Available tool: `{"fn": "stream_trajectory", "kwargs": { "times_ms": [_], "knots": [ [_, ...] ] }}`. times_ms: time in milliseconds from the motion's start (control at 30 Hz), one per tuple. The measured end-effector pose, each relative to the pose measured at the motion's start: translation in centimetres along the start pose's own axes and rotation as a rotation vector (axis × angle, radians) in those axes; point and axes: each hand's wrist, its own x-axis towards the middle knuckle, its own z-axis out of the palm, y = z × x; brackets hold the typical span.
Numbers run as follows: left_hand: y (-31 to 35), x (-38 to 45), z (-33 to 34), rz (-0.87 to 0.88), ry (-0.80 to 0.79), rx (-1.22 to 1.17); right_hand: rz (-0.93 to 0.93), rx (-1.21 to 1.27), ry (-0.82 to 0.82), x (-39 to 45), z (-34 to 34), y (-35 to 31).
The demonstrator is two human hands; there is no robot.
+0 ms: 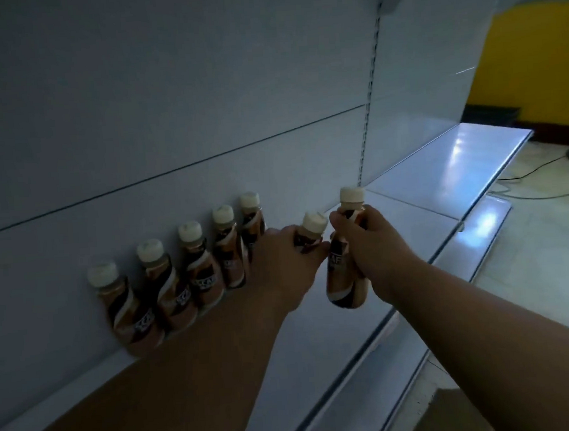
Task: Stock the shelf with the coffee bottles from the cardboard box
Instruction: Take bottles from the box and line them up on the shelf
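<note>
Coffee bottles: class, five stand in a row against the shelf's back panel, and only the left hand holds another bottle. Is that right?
Not quite. The five bottles in a row are correct, but both hands hold one: the left hand grips a bottle and the right hand grips another bottle, as the head view shows.

bottles total: 7, all brown label with cream cap
bottles in row (193, 272) at back panel: 5, upright, side by side
bottles in hand: 2
left hand (281, 264): 1 bottle (312, 228), mostly hidden, cap and shoulder show
right hand (371, 246): 1 bottle (346, 278), clear of the shelf surface
hands: 2
shelf boards (412, 226): 2 visible at this level, end to end
cables on floor (539, 165): 1 seen
cardboard box: count cannot tell, only a brown corner low right
</note>
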Motion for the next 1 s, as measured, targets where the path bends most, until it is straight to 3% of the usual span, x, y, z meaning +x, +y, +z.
{"fn": "stream_trajectory", "kwargs": {
  "times_ms": [200, 400, 600, 700, 833, 1000],
  "knots": [
    [-1.1, 6.7, 0.4, -0.023, 0.148, 0.187, 0.009, -0.262, -0.009, 7.5, 1.1, 3.0],
    [0.2, 11.1, 0.2, 0.222, -0.068, 0.516, -0.055, -0.327, 0.011, 11.4, 2.1, 3.1],
    [1.2, 13.5, -1.2, 0.093, -0.308, 0.556, -0.123, -0.378, 0.001, 13.8, 3.6, 2.9],
    [1.3, 13.6, -1.1, 0.122, -0.285, 0.644, -0.146, -0.396, -0.012, 14.9, 3.9, 2.4],
    [1.9, 13.8, -0.8, 0.240, -0.160, 0.945, -0.152, -0.441, -0.031, 16.2, 4.1, 2.0],
    [1.6, 14.5, -1.5, 0.189, -0.150, 1.050, -0.160, -0.430, -0.053, 16.9, 5.1, 2.0]
  ]
}}
